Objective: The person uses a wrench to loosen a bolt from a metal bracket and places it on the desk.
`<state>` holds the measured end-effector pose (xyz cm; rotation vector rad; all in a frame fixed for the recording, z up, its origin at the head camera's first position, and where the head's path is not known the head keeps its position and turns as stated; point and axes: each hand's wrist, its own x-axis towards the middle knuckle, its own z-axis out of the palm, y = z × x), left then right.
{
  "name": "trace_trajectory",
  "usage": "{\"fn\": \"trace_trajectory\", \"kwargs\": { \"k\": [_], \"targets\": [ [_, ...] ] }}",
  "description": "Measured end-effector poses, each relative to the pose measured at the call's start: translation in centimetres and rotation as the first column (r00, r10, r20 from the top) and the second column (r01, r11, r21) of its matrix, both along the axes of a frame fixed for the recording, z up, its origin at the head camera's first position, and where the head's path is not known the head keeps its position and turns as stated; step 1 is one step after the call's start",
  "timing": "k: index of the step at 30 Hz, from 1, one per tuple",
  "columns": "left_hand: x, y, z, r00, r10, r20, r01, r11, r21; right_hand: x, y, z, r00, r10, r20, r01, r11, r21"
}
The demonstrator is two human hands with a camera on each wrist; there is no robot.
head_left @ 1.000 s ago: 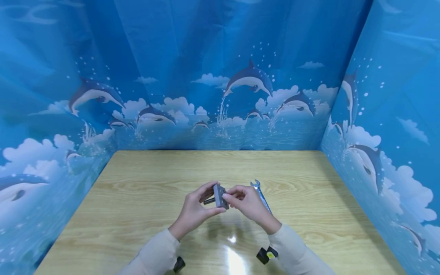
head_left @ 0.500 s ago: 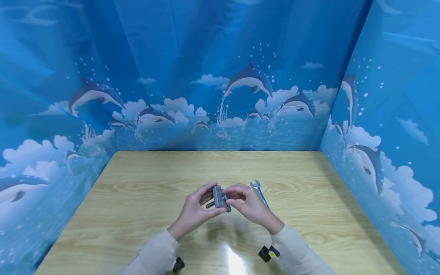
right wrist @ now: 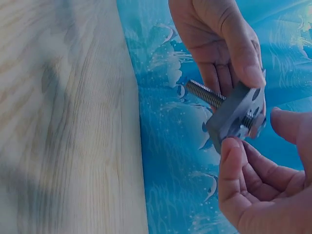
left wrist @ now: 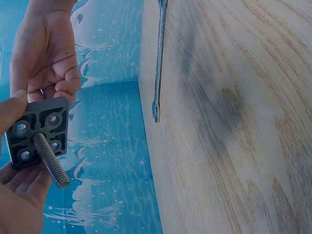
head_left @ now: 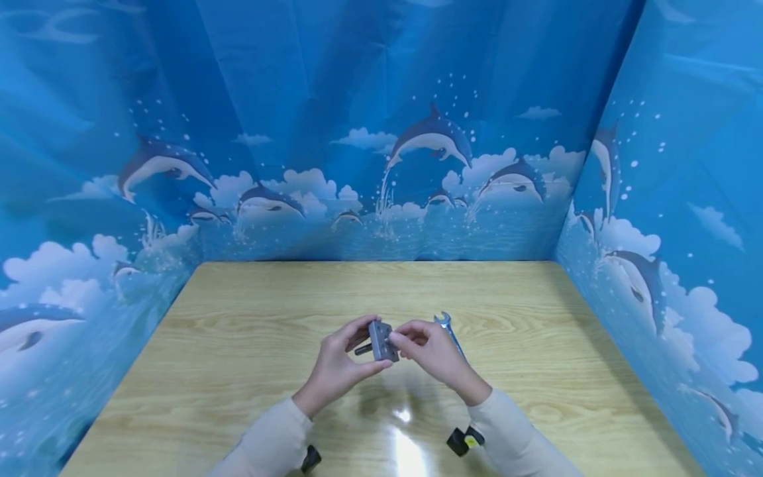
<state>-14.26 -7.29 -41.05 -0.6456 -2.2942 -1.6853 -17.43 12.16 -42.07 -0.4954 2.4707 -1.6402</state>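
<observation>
The left hand grips the grey square plate with corner holes between thumb and fingers at opposite edges, above the pale wood-grain table, presumably so both faces stay accessible. The long threaded metal bolt projects through the plate's centre. The right hand has thumb and fingers spread about the small metal end piece, thumb clear, likely for turning access. The silver metal open-ended wrench lies beside the right hand, apparently within reach.
</observation>
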Motion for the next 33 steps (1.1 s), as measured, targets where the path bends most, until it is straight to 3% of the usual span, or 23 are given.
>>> {"fn": "trace_trajectory", "kwargs": {
  "k": [9, 18, 20, 24, 28, 33],
  "targets": [
    [0.0, 0.2, 0.1, 1.0, -0.009, -0.004, 0.008, 1.0, -0.017, -0.1, -0.6, 0.0, 0.999, -0.044, -0.015, 0.044, 0.999, 0.02],
    [-0.1, 0.0, -0.1, 0.999, -0.016, 0.035, 0.016, 1.0, 0.002, -0.2, -0.1, 0.0, 0.995, 0.047, -0.09, -0.049, 0.999, -0.016],
    [-0.1, 0.0, -0.1, 0.999, -0.023, 0.034, 0.022, 1.0, 0.008, 0.2, -0.1, 0.7, 0.991, 0.068, -0.115, -0.069, 0.998, -0.011],
    [-0.1, 0.1, 0.1, 0.999, -0.033, 0.028, 0.032, 0.999, 0.015, 0.3, 0.1, 0.7, 0.984, 0.085, -0.156, -0.087, 0.996, -0.007],
    [-0.1, 0.2, 0.1, 0.999, -0.034, 0.029, 0.033, 0.999, 0.015, -0.2, 0.3, -0.2, 0.987, 0.068, -0.147, -0.069, 0.998, -0.006],
    [-0.1, 0.2, 0.0, 0.999, -0.026, 0.028, 0.025, 1.0, 0.011, -0.3, 0.4, -0.3, 0.999, -0.004, -0.045, 0.004, 1.0, 0.003]
  ]
}}
